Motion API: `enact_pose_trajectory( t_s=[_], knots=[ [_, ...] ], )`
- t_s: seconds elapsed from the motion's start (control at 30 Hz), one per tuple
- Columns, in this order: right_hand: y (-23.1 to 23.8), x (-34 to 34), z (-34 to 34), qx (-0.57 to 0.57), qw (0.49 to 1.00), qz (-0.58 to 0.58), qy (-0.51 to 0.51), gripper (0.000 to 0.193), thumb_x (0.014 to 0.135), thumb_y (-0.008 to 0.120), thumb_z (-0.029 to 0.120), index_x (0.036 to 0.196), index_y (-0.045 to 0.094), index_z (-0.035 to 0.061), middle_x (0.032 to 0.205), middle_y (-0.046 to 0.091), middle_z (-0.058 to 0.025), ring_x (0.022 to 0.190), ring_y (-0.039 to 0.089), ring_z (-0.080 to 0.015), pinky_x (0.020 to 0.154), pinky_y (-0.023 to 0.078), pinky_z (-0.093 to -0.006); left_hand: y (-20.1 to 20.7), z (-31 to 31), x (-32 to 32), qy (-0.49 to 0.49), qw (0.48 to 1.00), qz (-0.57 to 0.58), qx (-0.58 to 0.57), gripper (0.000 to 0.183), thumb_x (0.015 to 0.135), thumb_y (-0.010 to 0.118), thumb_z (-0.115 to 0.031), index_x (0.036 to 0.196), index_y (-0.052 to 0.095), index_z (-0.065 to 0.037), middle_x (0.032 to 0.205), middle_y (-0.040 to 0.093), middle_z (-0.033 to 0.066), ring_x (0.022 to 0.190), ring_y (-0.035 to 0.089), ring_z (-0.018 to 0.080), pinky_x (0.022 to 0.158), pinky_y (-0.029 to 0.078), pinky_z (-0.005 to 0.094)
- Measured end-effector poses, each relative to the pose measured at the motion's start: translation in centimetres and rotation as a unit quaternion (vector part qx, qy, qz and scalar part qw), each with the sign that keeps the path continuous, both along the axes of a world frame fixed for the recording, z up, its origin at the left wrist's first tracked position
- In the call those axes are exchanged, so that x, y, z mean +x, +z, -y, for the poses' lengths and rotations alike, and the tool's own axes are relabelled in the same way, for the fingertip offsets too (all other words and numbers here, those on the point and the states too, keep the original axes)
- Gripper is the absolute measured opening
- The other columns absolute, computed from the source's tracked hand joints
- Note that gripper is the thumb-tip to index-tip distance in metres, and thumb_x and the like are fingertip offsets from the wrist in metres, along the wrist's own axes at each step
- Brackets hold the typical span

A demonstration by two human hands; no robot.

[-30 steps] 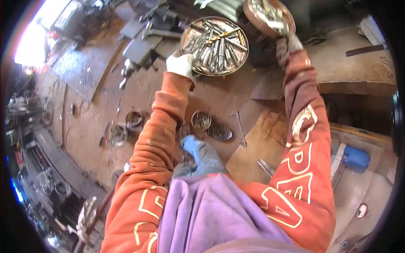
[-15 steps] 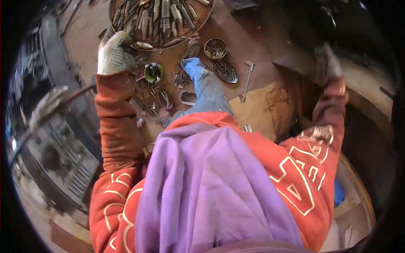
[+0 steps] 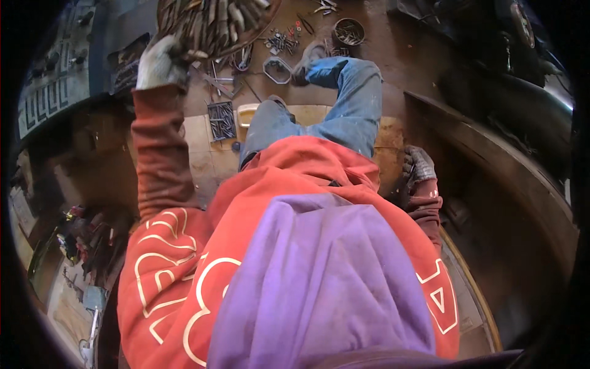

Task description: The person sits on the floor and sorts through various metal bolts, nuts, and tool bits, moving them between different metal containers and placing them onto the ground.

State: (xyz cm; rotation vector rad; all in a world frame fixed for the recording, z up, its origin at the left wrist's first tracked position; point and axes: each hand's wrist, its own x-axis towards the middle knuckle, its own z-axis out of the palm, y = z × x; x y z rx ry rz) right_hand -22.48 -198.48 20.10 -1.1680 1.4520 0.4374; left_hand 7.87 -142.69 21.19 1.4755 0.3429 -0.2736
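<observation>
My left hand [image 3: 163, 63], in a pale work glove with dotted grip, is closed on the near-left edge of a round brown tray [image 3: 270, 19]. Long metal pieces [image 3: 212, 24] are heaped in that tray, at the top of the view. My right hand [image 3: 419, 165], in a greyish, dirty glove, is lowered beside my right leg. Its fingers are curled; whether anything is inside them is hidden. The tray's far side is cut off by the picture's edge.
On the floor lie a round tin of small metal parts [image 3: 348, 32], an octagonal dish [image 3: 277, 70], loose bolts [image 3: 281, 43] and a dark box of metal pins [image 3: 222, 121]. A long, low ledge [image 3: 479, 135] runs along my right. Machinery [image 3: 55, 74] stands at the far left.
My right hand has come down and inward from the far right to beside my leg. My left hand stays at the tray's edge. The view has shifted, and my legs have changed position.
</observation>
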Motion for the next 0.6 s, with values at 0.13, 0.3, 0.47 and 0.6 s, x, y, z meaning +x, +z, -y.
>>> enact_pose_trajectory(
  t_s=[0.13,0.3,0.47,0.6],
  knots=[
    [-0.5,2.3,0.7,-0.032,0.992,0.043,0.118,0.018,0.092,0.064,0.026,0.1,0.068,0.0109,0.072,0.06,0.0004,0.048,0.049,-0.0123,0.042,0.039,-0.0296,0.0,-0.5,-7.9,0.148,0.983,-0.028,-0.104,0.032,0.082,0.046,0.004,0.11,0.061,0.006,0.098,0.066,0.0146,0.077,0.067,0.0253,0.07,0.059,0.0369],
    [-4.8,3.7,1.5,-0.124,0.905,0.148,0.378,0.016,0.091,0.067,0.026,0.093,0.068,0.0109,0.065,0.053,0.005,0.048,0.043,-0.0075,0.041,0.032,-0.0249,-0.3,-1.8,-17.5,0.23,0.965,-0.053,-0.112,0.039,0.085,0.048,0.0,0.122,0.06,0.002,0.107,0.068,0.0125,0.087,0.069,0.0236,0.079,0.056,0.034],
    [-13.0,9.6,-9.5,-0.057,0.841,0.087,0.53,0.027,0.092,0.066,0.036,0.086,0.063,0.0092,0.062,0.05,0.0025,0.049,0.043,-0.0072,0.042,0.032,-0.0254,-12.6,-13.0,-26.0,0.179,0.98,-0.049,0.071,0.036,0.087,0.05,-0.007,0.121,0.059,0.002,0.106,0.067,0.0134,0.087,0.068,0.0247,0.074,0.055,0.0346],
    [-21.5,16.7,-13.6,-0.056,0.781,0.113,0.611,0.038,0.092,0.065,0.039,0.102,0.066,0.0025,0.07,0.056,-0.0001,0.055,0.048,-0.0103,0.049,0.04,-0.0279,-18.3,-11.1,-22.1,0.232,0.965,-0.079,-0.096,0.042,0.087,0.05,-0.007,0.128,0.056,0.002,0.116,0.065,0.0168,0.102,0.066,0.0288,0.09,0.054,0.0404]
  ],
)
